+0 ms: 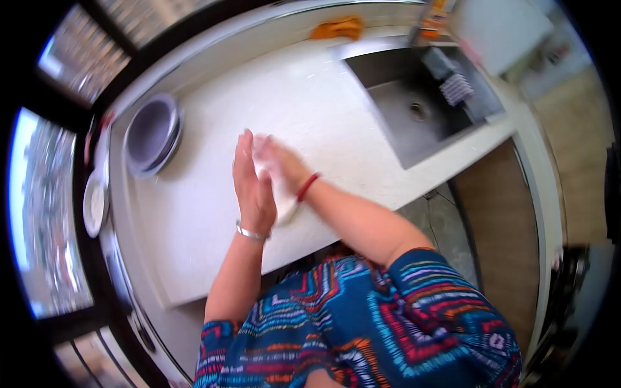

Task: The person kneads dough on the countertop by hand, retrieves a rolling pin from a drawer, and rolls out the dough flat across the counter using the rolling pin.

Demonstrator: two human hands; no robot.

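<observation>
Between and just below our two hands, on the white counter, lies a white lump, soft-looking like dough and partly hidden from us by the hands above it. Our left hand is open, fingers stretched forward and the palm turned inward. Our right hand, smeared by motion blur, is also spread flat with its palm facing the left one; whether the palms meet, or whether either hand touches the lump, we cannot tell. Close behind the left hand a silver bracelet circles that wrist, and a red band circles the right. Out to the left of the left hand, well apart from it, we have a grey-purple bowl resting on another dish, and past these, beside the window, a small white plate. Ahead and to the right of the right hand, the steel sink breaks the counter surface, with a striped item and a grey block at its far side. Farthest ahead of both hands, we see a crumpled orange cloth against the back ledge.
</observation>
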